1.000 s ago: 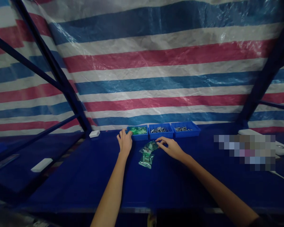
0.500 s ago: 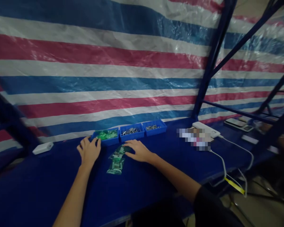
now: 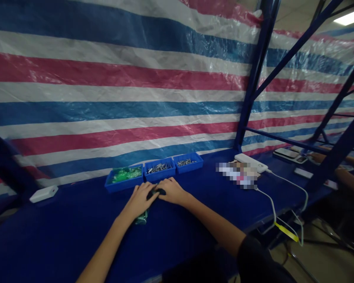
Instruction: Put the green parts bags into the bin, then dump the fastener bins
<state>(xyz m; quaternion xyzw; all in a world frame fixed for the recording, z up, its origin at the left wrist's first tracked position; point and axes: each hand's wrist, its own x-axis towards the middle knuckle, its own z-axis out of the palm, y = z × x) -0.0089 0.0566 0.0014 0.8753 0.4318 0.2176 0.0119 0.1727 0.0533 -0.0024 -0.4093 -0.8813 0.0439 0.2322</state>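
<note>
My left hand [image 3: 140, 200] and my right hand [image 3: 171, 191] meet just in front of the blue bins. Both have their fingers curled round a small dark-green plastic bag [image 3: 156, 192], mostly hidden by the fingers. Another small clear-green bag [image 3: 141, 218] lies on the table, partly under my left hand. Behind the hands stand a blue bin with green bags [image 3: 125, 175], a blue bin with metal pins [image 3: 159, 169] and a blue bin with smaller metal parts [image 3: 187, 162].
A white box-shaped device [image 3: 44, 193] lies at the left of the blue table [image 3: 61, 236]. Right of the bins are a blurred-out item [image 3: 237, 175] and a white power bank [image 3: 250, 163] with a cable. Another person's arm [image 3: 352, 177] shows at far right.
My left hand has left the green-bag bin, moving right and nearer to meet my right hand. Both hands now close round the upper bag; earlier only my right hand was at it.
</note>
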